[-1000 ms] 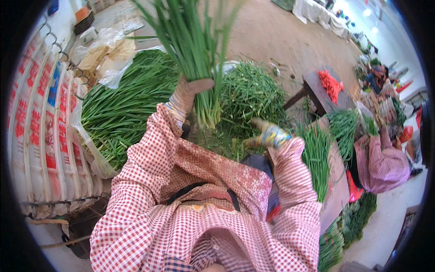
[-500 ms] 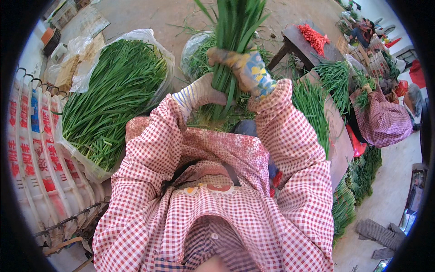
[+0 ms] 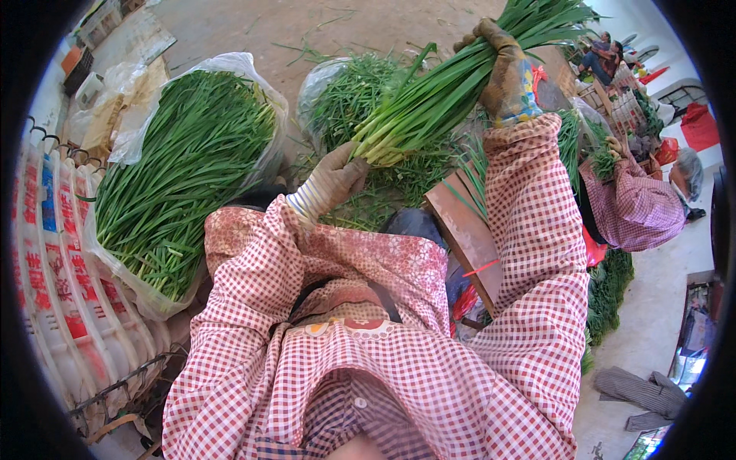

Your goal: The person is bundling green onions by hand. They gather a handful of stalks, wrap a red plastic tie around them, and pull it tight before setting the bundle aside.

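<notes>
A bunch of garlic chives (image 3: pixel 437 107) is stretched slantwise between my gloved hands, leaf tips pointing far right and pale stem ends toward me. My right hand (image 3: pixel 504 73), in a soiled patterned glove, is closed around the leafy part. At the stem ends is my left hand (image 3: pixel 333 180), in a striped glove, its thumb and fingers closed on them. A large clear plastic bag (image 3: pixel 253 63) full of chives (image 3: pixel 188 161) stands to my left. Beneath the held bunch, loose green leaves (image 3: pixel 356 100) lie in and around a smaller plastic bag (image 3: pixel 310 88).
A wooden board (image 3: pixel 460 230) with a red tie (image 3: pixel 481 268) across it lies beside my right arm. White crates (image 3: pixel 84 268) stand at the left. A co-worker in a checked top (image 3: pixel 636 203) bends over greens at the right; more chives (image 3: pixel 613 299) lie below.
The bunch has gone from upright to slanted, its tips swinging right. My right hand has moved right with it; my left has shifted to the stem ends. Chives on the board are now mostly out of view.
</notes>
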Action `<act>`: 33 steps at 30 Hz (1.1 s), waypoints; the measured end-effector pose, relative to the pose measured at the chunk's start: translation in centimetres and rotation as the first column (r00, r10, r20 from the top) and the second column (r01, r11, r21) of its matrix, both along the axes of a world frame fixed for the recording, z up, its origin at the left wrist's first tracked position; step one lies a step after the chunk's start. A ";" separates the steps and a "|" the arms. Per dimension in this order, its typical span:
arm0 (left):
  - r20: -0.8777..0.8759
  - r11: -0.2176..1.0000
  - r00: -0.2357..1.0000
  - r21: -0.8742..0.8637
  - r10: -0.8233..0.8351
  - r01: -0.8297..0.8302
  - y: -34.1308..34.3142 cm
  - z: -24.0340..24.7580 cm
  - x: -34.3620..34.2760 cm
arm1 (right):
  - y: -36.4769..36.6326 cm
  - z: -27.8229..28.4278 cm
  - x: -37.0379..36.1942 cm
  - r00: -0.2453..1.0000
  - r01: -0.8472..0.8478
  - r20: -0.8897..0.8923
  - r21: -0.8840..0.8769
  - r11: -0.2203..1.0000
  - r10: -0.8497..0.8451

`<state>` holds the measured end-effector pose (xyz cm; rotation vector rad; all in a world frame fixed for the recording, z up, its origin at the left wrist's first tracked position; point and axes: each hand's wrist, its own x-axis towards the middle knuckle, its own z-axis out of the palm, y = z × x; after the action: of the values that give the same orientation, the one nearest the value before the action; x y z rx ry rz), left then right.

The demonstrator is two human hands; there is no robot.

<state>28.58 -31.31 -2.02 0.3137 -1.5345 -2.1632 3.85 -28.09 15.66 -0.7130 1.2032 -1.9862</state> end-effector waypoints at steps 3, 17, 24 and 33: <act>0.183 0.991 0.976 -0.077 0.121 -0.108 -0.4 -0.7 -1.3 | 0.0 1.6 -4.9 0.998 0.027 -0.051 0.075 0.997 -0.023; 0.314 0.871 0.813 0.205 -0.490 0.446 -3.5 1.7 -4.2 | -0.5 -3.4 0.2 -0.064 0.239 -0.886 -0.461 0.855 -0.460; -0.062 0.540 0.969 0.821 -0.238 0.185 -1.9 5.4 -0.6 | 3.8 -19.1 14.2 0.083 -0.179 -0.981 -0.188 0.966 -0.176; 0.420 0.916 0.815 0.223 -0.399 0.334 -4.7 3.2 13.1 | 11.2 -18.1 18.2 0.785 -0.615 -0.004 0.111 0.781 0.619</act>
<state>41.63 -36.05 1.13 0.6656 -1.8183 -2.6489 22.05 -16.87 -2.45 -0.9530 0.9206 -1.3517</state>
